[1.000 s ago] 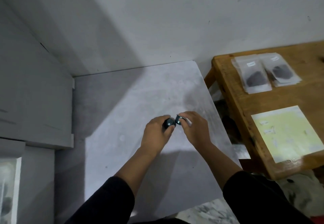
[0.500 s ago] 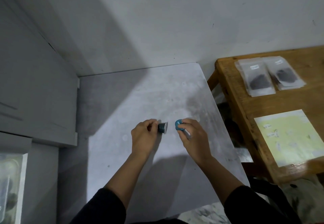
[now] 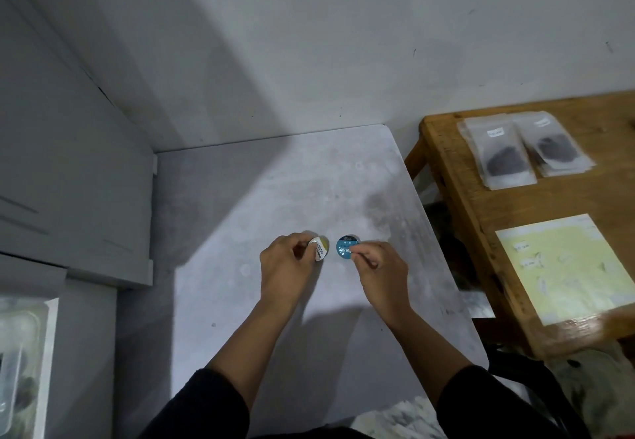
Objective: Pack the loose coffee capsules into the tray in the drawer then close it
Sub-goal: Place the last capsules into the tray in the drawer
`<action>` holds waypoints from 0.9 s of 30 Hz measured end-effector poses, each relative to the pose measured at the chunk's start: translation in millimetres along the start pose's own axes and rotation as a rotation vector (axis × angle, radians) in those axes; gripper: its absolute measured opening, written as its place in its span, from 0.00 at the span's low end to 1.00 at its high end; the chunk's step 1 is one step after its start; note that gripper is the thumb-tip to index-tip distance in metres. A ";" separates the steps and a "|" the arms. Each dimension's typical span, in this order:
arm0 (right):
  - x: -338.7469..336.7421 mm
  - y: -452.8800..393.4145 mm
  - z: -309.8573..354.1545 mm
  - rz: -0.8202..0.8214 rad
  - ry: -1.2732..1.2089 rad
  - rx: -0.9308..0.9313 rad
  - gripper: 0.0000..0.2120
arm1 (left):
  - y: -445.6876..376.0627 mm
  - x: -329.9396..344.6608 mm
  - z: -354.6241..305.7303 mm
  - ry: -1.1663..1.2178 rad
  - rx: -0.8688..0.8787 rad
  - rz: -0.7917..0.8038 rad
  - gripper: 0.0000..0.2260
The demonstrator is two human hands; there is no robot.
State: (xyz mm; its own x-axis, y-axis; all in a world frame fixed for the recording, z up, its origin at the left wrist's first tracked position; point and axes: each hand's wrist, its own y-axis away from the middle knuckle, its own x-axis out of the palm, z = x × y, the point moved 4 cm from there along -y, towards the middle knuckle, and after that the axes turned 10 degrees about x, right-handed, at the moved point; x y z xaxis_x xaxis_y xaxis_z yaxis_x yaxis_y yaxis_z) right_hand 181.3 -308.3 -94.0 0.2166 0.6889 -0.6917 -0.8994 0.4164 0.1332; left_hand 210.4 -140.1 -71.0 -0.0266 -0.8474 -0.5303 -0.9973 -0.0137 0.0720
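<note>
Both hands are up over the grey countertop (image 3: pixel 275 198), each with a coffee capsule. The left hand (image 3: pixel 285 266) has its fingers curled round a white-and-yellow-lidded capsule (image 3: pixel 319 249); the right hand (image 3: pixel 381 266) pinches a blue-lidded capsule (image 3: pixel 346 248). The two capsules sit just beside each other, not touching. The drawer tray (image 3: pixel 20 352) is far left, well apart.
</note>
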 end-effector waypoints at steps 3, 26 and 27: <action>0.5 1.1 0.7 0.023 -0.090 0.109 0.06 | 3.0 -2.0 10.2 0.152 -0.167 -0.034 0.06; -47.6 123.1 90.0 0.090 -0.892 0.317 0.09 | 101.6 -88.4 -21.4 0.855 -0.136 -0.339 0.08; -48.2 131.0 95.8 0.099 -0.907 0.293 0.09 | 106.2 -96.2 -22.5 0.862 -0.122 -0.344 0.08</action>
State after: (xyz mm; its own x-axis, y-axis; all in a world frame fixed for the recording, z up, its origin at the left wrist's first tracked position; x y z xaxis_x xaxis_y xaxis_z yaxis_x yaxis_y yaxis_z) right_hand 89.5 -230.0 24.8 0.4673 0.8746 0.1290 -0.8250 0.3790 0.4192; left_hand 108.6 -72.0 6.6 0.3770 -0.8870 0.2667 -0.9256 -0.3508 0.1418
